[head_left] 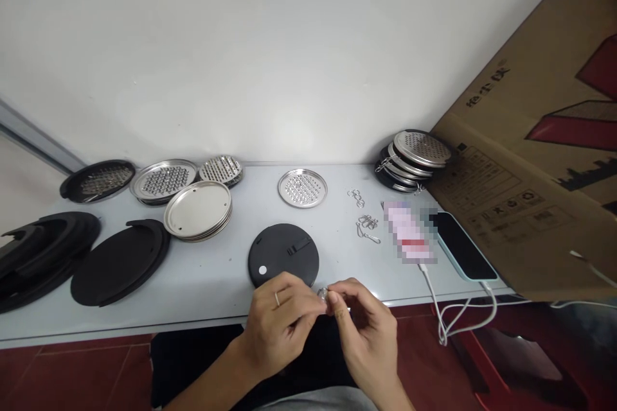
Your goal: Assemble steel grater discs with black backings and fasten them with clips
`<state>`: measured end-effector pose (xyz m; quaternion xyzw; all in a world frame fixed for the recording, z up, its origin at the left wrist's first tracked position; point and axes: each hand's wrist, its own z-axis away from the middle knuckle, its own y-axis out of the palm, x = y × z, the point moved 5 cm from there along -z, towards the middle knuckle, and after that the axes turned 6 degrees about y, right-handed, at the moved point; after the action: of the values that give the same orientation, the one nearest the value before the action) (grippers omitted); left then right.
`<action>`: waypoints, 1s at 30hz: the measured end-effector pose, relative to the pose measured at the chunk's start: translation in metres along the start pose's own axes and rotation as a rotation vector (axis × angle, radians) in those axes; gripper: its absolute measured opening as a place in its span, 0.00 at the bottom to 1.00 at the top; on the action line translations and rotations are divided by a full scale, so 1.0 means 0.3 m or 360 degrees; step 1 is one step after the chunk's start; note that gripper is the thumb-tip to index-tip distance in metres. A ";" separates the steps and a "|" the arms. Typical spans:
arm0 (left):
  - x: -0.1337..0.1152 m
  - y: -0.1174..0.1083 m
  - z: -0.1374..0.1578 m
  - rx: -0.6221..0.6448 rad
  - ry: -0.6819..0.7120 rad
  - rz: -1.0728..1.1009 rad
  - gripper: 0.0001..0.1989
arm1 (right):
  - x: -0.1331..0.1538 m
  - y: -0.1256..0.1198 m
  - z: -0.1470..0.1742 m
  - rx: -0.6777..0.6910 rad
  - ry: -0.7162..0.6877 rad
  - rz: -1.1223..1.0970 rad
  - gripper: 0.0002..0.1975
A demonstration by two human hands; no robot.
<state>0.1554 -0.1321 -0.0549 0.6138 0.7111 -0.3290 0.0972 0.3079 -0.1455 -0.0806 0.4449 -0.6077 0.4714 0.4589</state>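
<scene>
At the table's front edge, my left hand (277,321) and my right hand (366,327) meet with fingertips pinched together. Between them is a small shiny metal piece (322,294), too small and covered to name exactly. Just beyond my left hand lies a round black plastic disc (284,247) with a white dot and a latch-like slot. Behind it rests a round metal grater plate (303,189). To the right are small metal rings (357,198) and several bent wire clips (369,225).
Stacked plain metal discs (197,207), further grater plates (164,180) and black round holders (118,263) occupy the left side. A stack of graters (409,160) stands at back right beside a cardboard box (525,205). Two phones, one a blue-cased phone (465,247), have white cables (436,314).
</scene>
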 end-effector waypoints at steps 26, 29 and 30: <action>-0.019 -0.020 0.029 0.0324 0.0320 -0.0640 0.10 | -0.041 0.043 -0.029 0.0243 0.0510 -0.0466 0.11; 0.014 -0.030 0.025 0.0349 -0.0054 -0.0355 0.02 | -0.032 0.036 -0.033 0.0219 0.0422 -0.0394 0.10; 0.028 -0.034 0.024 0.0343 -0.0231 -0.0233 0.04 | -0.025 0.035 -0.033 0.0221 0.0367 -0.0336 0.09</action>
<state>0.1422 -0.1298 -0.0615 0.5416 0.7056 -0.4533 0.0576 0.3006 -0.1334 -0.0884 0.4800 -0.4669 0.5093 0.5406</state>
